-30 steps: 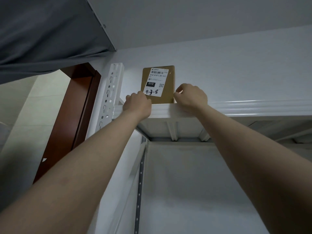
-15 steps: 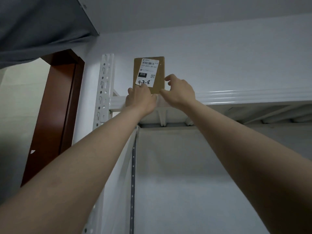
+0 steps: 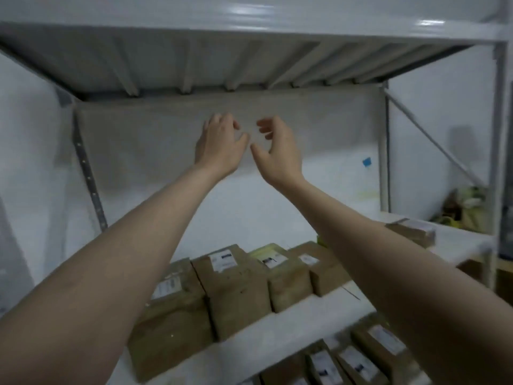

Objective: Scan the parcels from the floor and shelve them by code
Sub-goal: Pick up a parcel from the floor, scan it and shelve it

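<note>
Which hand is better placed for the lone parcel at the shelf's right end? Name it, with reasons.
Right, probably. Both are empty, but the right hand has its forearm beside the lone parcel; the left hand must cross over.

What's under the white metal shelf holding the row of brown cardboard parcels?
Under the white metal shelf, more brown labelled cardboard parcels stand side by side. The right forearm hides some; what they stand on is out of view.
</note>
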`<state>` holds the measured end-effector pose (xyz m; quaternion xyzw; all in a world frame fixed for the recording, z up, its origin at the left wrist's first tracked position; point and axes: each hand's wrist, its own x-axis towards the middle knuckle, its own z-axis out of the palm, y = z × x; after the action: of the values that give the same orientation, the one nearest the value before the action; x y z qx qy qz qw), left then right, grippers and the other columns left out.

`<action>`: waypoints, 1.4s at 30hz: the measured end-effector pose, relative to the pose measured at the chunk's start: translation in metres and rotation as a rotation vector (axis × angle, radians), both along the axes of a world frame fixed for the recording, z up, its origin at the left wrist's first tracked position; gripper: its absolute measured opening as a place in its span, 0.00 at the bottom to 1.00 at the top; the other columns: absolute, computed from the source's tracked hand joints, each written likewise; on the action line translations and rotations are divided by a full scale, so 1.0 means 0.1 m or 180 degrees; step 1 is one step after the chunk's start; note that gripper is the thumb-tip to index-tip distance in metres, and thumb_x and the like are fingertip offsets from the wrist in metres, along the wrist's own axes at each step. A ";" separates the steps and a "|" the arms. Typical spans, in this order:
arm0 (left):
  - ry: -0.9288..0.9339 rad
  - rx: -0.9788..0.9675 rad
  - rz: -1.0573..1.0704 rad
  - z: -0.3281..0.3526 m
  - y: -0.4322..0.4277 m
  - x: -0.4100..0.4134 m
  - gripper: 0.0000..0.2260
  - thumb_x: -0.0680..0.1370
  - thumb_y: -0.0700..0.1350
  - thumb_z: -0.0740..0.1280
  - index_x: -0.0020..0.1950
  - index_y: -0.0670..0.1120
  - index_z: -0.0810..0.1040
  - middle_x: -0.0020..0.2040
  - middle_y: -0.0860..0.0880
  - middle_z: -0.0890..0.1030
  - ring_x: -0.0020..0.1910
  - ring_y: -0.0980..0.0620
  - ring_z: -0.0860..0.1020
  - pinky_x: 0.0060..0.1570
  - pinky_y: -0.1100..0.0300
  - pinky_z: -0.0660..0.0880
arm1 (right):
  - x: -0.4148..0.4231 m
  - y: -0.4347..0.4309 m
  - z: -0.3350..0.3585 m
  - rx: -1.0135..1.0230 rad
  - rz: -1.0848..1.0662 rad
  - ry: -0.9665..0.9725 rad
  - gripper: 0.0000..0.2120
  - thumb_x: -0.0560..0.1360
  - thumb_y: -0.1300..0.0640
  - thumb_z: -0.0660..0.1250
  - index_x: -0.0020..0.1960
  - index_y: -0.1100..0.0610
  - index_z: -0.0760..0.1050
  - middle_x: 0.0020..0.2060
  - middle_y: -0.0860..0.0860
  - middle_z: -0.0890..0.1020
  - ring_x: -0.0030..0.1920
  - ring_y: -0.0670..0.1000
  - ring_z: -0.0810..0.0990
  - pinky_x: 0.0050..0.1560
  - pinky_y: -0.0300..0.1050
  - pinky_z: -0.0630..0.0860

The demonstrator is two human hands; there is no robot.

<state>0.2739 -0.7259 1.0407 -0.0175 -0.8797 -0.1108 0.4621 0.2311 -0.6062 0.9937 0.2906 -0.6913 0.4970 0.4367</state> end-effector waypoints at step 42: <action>-0.5074 -0.0277 -0.1110 -7.80 5.41 -0.56 0.23 0.83 0.53 0.61 0.72 0.41 0.69 0.71 0.39 0.68 0.69 0.38 0.69 0.64 0.47 0.70 | 0.75 5.73 -7.56 -0.0173 -0.1949 -0.5634 0.28 0.75 0.49 0.68 0.70 0.59 0.66 0.67 0.58 0.70 0.65 0.61 0.73 0.63 0.51 0.71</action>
<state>0.2181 -0.1848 0.2607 -0.0879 -0.9323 -0.1260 -0.3274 0.3060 -0.0330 0.2379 -0.3984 -0.8068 0.4167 -0.1299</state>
